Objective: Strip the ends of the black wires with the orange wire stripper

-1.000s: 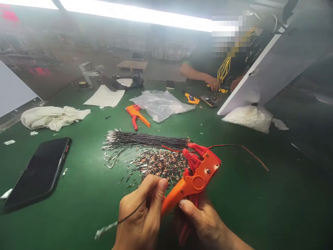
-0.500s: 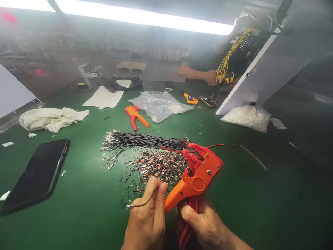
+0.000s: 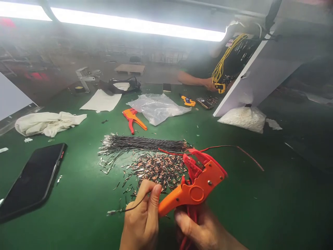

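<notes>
My left hand [image 3: 143,217] is closed, pinching a thin black wire [image 3: 135,206] between thumb and forefinger. The wire's end with a metal terminal sticks out to the left. My right hand [image 3: 199,225] wraps round the handles of an orange and red wire stripper [image 3: 196,191], whose red jaws point up and left. The stripper's orange handle end lies close to my left thumb. Behind the jaws stretches a bundle of black wires [image 3: 143,143], metal terminals on the left, copper ends on the right. In front of it is a heap of short wire scraps [image 3: 158,168].
A second wire stripper [image 3: 134,119] lies beyond the bundle, near a clear plastic bag [image 3: 158,107]. At left are a phone [image 3: 33,177] and white cloth [image 3: 49,123]. A red wire [image 3: 226,147] curves rightward. Across the table, a co-worker's hand [image 3: 210,84] holds a yellow tool.
The view has shifted slightly. The wire in my left hand now sticks out farther left, and the stripper sits a little farther from that hand. Both grips stay the same.
</notes>
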`<state>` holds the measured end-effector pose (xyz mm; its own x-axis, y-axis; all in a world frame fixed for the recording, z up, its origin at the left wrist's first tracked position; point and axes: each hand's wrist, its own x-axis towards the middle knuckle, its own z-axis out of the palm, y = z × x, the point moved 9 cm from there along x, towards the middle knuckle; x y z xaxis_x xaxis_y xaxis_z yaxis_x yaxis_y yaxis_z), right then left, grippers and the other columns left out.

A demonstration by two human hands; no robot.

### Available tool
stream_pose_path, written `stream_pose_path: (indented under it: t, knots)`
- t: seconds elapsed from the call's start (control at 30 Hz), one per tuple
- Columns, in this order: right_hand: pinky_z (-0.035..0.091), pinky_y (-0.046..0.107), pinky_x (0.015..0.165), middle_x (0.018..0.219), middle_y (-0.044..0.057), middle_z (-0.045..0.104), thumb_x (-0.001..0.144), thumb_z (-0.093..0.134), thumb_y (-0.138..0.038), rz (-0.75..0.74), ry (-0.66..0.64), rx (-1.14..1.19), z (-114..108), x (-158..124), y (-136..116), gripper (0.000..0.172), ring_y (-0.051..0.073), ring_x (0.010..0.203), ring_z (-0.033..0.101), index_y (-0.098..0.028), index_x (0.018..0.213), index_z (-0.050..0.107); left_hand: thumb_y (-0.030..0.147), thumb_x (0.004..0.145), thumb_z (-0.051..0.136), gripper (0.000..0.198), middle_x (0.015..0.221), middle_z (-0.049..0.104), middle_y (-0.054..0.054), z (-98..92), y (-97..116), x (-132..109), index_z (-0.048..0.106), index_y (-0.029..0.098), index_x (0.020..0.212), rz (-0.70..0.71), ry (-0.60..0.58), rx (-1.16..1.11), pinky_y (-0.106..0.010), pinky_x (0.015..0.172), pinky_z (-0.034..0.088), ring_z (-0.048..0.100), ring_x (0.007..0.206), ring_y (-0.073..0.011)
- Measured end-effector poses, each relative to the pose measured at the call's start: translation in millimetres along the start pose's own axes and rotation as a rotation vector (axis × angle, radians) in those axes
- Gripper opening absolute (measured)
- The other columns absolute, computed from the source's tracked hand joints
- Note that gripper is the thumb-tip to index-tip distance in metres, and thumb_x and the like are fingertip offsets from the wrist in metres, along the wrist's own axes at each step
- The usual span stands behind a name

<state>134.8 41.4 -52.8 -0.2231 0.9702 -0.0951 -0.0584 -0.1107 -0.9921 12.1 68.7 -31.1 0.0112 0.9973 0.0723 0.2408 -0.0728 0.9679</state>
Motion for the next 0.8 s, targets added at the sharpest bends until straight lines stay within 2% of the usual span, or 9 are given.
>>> stream_pose_path:
  t: [0.13,0.27,0.4,0.43,0.5,0.57,0.63,0.73,0.8]
  knots:
    - [0.037,0.029,0.055,0.068,-0.005,0.04,0.075,0.071,-0.036,-0.077,-0.134,0.2,20.1,3.5,-7.4,0.027,0.012,0.057,0.035,-0.019,0.096,0.064,0.048,0.095,0.054,0.037,0.057,0.039,0.005,-6.6,-15.2,0.2,0.055,0.021,0.069,-0.131,0.042,-0.108,-0.023,0.05,0.032,0.036,0.05,-0.0109]
    - [0.047,0.036,0.07,0.074,0.002,0.056,0.078,0.072,-0.04,-0.04,-0.232,0.459,37.0,6.2,-3.5,0.034,0.019,0.067,0.054,-0.02,0.106,0.068,0.056,0.089,0.06,0.039,0.058,0.052,0.003,-0.1,-27.8,0.7,0.055,0.021,0.071,-0.245,-0.014,-0.289,-0.021,0.049,0.039,0.047,0.051,-0.0121]
    - [0.045,0.044,0.096,0.105,0.007,0.069,0.08,0.071,-0.03,-0.001,-0.081,0.46,18.3,5.6,11.8,0.043,0.026,0.098,0.063,-0.026,0.122,0.063,0.051,0.087,0.065,0.033,0.067,0.067,-0.002,7.9,-24.6,3.9,0.065,0.02,0.077,-0.272,-0.126,-0.309,-0.023,0.052,0.048,0.059,0.054,-0.0157]
    - [0.042,0.045,0.102,0.114,0.006,0.068,0.078,0.071,-0.023,0.006,-0.044,0.497,12.0,3.8,13.9,0.047,0.027,0.109,0.061,-0.027,0.124,0.062,0.048,0.087,0.065,0.031,0.065,0.067,-0.001,5.0,-21.5,6.5,0.066,0.02,0.075,-0.252,-0.12,-0.273,-0.023,0.051,0.047,0.058,0.052,-0.015]
    - [0.034,0.046,0.111,0.119,0.005,0.07,0.075,0.067,-0.015,0.025,0.045,0.597,-1.4,-0.9,16.0,0.051,0.027,0.119,0.058,-0.029,0.123,0.064,0.041,0.087,0.065,0.03,0.057,0.062,0.001,-9.2,-12.4,14.7,0.067,0.019,0.067,-0.174,-0.036,-0.182,-0.022,0.046,0.042,0.051,0.047,-0.0121]
    - [0.034,0.048,0.111,0.117,0.003,0.073,0.077,0.066,-0.013,0.065,0.023,0.677,-2.9,-5.2,14.7,0.05,0.026,0.117,0.062,-0.033,0.122,0.066,0.038,0.084,0.068,0.031,0.056,0.06,0.001,-27.0,-2.4,24.0,0.065,0.019,0.06,-0.093,0.081,-0.138,-0.021,0.052,0.045,0.052,0.051,-0.012]
    - [0.043,0.05,0.104,0.112,0.003,0.074,0.079,0.068,-0.016,0.064,-0.051,0.751,0.8,-7.6,8.8,0.048,0.026,0.108,0.066,-0.034,0.123,0.065,0.042,0.084,0.069,0.035,0.057,0.06,0.0,-37.9,2.2,33.0,0.064,0.019,0.058,-0.078,0.134,-0.238,-0.021,0.05,0.043,0.051,0.052,-0.0112]
    - [0.054,0.044,0.087,0.106,0.004,0.072,0.077,0.074,-0.022,0.05,-0.17,0.817,9.3,-9.3,3.6,0.051,0.025,0.097,0.068,-0.03,0.126,0.063,0.049,0.077,0.075,0.036,0.049,0.056,0.002,-37.9,-2.5,43.0,0.065,0.019,0.062,-0.229,0.091,-0.486,-0.02,0.041,0.037,0.047,0.045,-0.0103]
    - [0.054,0.04,0.084,0.108,0.006,0.073,0.076,0.077,-0.024,0.066,-0.231,0.794,15.1,-10.4,5.9,0.052,0.025,0.098,0.069,-0.027,0.126,0.063,0.052,0.074,0.078,0.038,0.04,0.048,0.005,-31.9,-5.0,44.9,0.063,0.019,0.063,-0.352,0.034,-0.634,-0.018,0.038,0.03,0.038,0.039,-0.0082]
